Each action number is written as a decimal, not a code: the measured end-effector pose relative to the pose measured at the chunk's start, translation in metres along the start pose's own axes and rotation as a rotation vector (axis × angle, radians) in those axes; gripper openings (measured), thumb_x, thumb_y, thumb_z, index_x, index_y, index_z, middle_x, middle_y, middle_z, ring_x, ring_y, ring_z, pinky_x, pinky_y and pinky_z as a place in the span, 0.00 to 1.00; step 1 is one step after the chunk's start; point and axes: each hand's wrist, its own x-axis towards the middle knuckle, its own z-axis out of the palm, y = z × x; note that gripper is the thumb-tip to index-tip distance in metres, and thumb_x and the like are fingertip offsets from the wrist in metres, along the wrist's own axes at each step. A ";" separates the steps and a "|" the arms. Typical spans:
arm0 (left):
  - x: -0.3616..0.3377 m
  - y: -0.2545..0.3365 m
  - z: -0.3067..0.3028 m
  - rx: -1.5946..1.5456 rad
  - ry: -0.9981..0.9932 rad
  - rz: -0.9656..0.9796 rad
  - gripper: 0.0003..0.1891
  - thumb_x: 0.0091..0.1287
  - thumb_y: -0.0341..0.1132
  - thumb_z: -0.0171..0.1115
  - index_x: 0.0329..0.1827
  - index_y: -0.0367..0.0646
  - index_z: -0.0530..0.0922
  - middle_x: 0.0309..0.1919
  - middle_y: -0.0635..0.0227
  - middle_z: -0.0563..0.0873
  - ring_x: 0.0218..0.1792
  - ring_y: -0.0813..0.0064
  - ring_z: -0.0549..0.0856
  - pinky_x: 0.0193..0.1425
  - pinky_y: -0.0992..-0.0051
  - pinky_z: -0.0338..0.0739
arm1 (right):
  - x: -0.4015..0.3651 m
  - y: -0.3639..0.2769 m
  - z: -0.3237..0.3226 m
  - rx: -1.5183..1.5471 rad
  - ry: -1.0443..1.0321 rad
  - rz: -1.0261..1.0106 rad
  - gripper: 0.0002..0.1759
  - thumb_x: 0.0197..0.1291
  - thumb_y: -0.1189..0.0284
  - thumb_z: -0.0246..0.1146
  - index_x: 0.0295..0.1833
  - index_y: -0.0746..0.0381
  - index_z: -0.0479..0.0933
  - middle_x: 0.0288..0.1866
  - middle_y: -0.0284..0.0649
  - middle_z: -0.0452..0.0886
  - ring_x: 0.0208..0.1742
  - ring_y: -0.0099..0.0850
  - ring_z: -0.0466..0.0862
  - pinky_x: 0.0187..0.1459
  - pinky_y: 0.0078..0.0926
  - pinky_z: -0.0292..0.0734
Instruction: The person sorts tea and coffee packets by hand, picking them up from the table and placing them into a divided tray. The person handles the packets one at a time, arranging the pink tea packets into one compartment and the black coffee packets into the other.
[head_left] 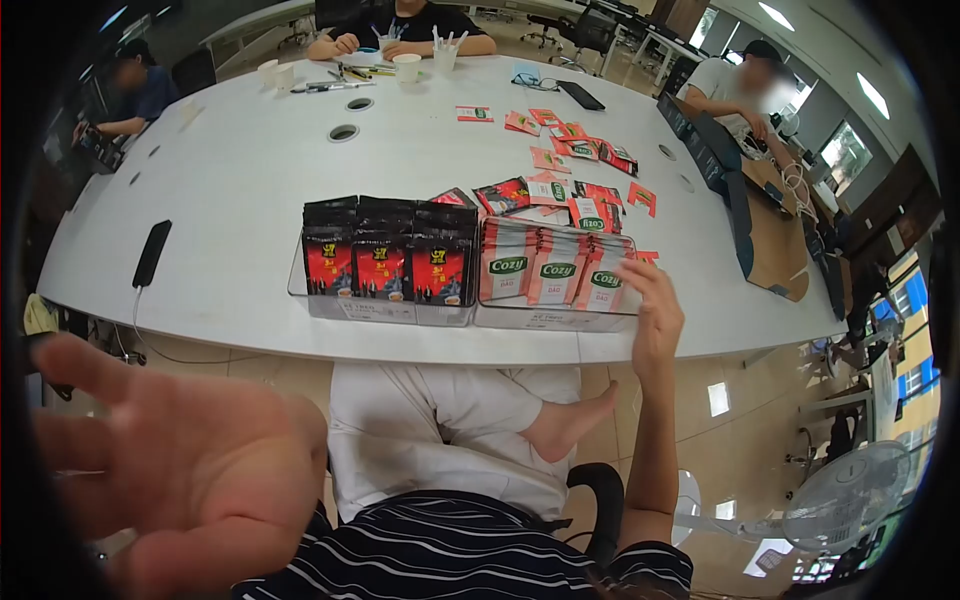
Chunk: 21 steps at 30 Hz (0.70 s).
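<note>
My left hand [200, 470] is raised close to the camera at the lower left, palm showing and fingers spread, with nothing in it. At the right end of a clear bin [555, 320] is my right hand [655, 310], its fingers stretched out along the bin's side by the sachets. Pink Cozy sachets [558, 270] stand upright in rows inside that bin. Beside it on the left, a second clear bin [390, 312] holds black and red coffee sachets [382, 255], also upright in three rows. Behind the bins lie loose pink sachets [548, 190] and a few black and red sachets [502, 195].
A phone [152, 253] on a white cable lies at the left of the white table [240, 200]. Farther back are pens [350, 75], paper cups [407, 68], glasses and another phone [580, 95]. Open cardboard boxes [760, 220] line the right edge. Several people sit around.
</note>
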 end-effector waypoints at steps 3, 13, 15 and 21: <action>-0.008 0.002 -0.044 -0.271 -0.506 -0.061 0.18 0.71 0.29 0.43 0.57 0.62 0.75 0.60 0.77 0.73 0.58 0.64 0.70 0.62 0.52 0.65 | -0.002 0.021 -0.002 0.010 0.184 0.053 0.24 0.76 0.60 0.45 0.54 0.68 0.79 0.54 0.48 0.80 0.58 0.41 0.78 0.60 0.34 0.69; 0.009 -0.009 -0.033 -0.911 -1.059 0.051 0.32 0.54 0.12 0.53 0.55 0.62 0.81 0.68 0.93 0.64 0.60 0.60 0.70 0.49 0.48 0.80 | -0.042 0.110 -0.002 -0.283 0.091 0.461 0.24 0.76 0.61 0.44 0.67 0.63 0.69 0.71 0.52 0.65 0.73 0.47 0.62 0.72 0.41 0.55; 0.006 -0.016 -0.030 -0.954 -1.087 0.076 0.32 0.54 0.12 0.52 0.55 0.61 0.80 0.66 0.93 0.65 0.61 0.59 0.69 0.47 0.49 0.81 | -0.042 0.114 -0.001 -0.304 0.096 0.485 0.24 0.76 0.59 0.45 0.68 0.61 0.69 0.73 0.53 0.64 0.74 0.49 0.60 0.73 0.42 0.53; -0.036 0.003 -0.025 -0.553 -0.803 -0.046 0.22 0.61 0.21 0.54 0.49 0.66 0.80 0.55 0.88 0.74 0.52 0.68 0.72 0.47 0.59 0.73 | -0.046 0.112 -0.001 -0.465 -0.083 0.460 0.25 0.73 0.58 0.51 0.69 0.57 0.69 0.74 0.53 0.63 0.76 0.55 0.58 0.73 0.45 0.53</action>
